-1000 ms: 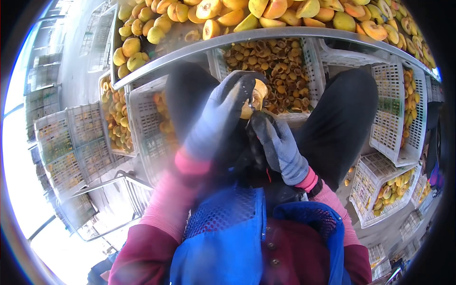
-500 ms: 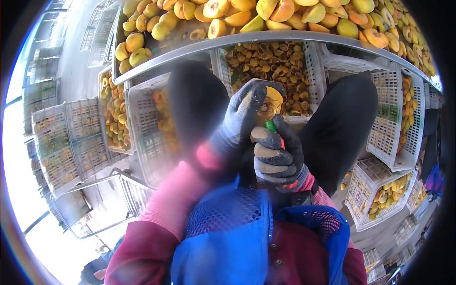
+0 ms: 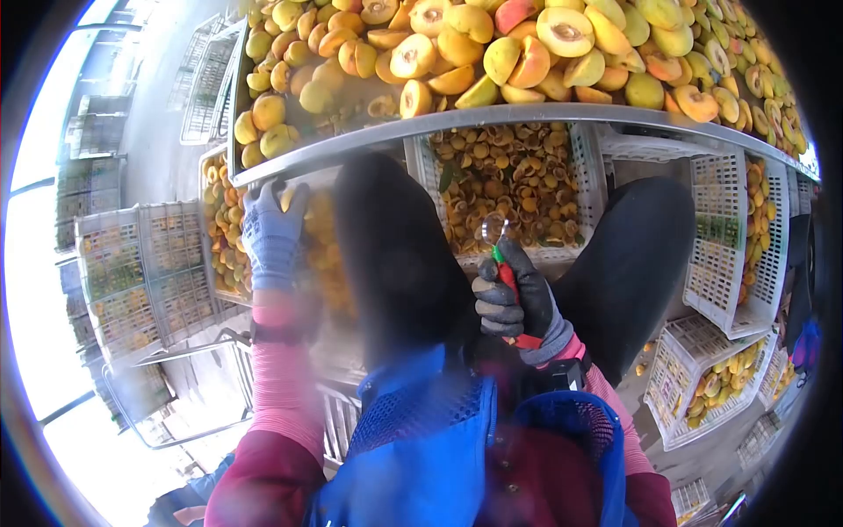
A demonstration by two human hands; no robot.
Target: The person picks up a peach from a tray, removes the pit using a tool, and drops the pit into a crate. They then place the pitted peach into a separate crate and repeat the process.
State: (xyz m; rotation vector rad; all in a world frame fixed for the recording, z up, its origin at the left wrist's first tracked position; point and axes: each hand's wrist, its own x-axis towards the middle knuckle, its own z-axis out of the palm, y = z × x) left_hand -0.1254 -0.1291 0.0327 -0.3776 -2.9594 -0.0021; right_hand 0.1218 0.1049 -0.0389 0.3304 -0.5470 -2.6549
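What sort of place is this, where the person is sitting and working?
Probably a fruit-processing workplace. A metal-edged table is heaped with yellow-orange fruit, much of it halved; white perforated plastic crates of fruit stand around; the gloved right hand holds a red-and-green-handled metal ring tool.

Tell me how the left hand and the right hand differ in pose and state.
The left hand has its fingers spread, with no held item visible; the right hand is closed around a red-and-green-handled tool. The left hand is out by the metal table's rim; the right hand is in front of the body, between the knees. Both wear gloves.
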